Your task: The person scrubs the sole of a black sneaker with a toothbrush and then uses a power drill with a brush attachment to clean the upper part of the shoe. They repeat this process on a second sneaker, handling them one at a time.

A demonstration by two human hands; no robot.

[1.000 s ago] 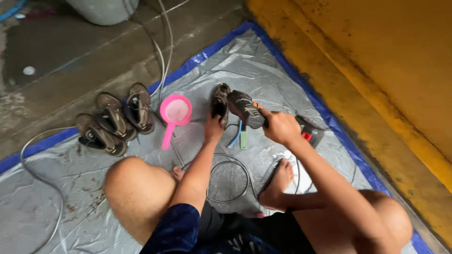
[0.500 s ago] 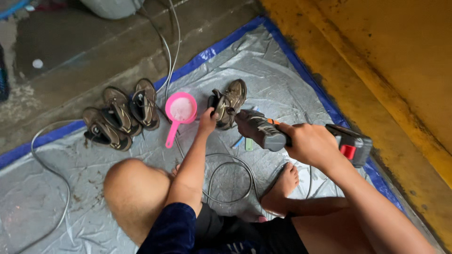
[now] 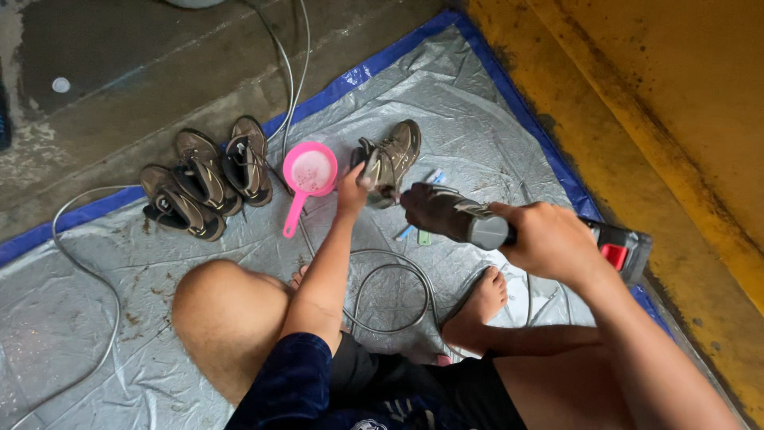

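Left hand (image 3: 351, 193) grips the brown shoe (image 3: 390, 162) just right of the pink scoop (image 3: 309, 175); right hand (image 3: 549, 240) fingers wrap the power brush (image 3: 454, 219). Judged in progress: three shoes (image 3: 205, 180) wait left of the scoop.

Bare grey concrete floor (image 3: 143, 72) at far left, damp and stained, with a small white disc (image 3: 60, 84) lying on it. Silver tarpaulin (image 3: 95, 318) with a blue border spread across the middle, creased and flecked with dirt. Yellow painted surface (image 3: 676, 103) along the right, scuffed and grimy at its edge; soft, even daylight.
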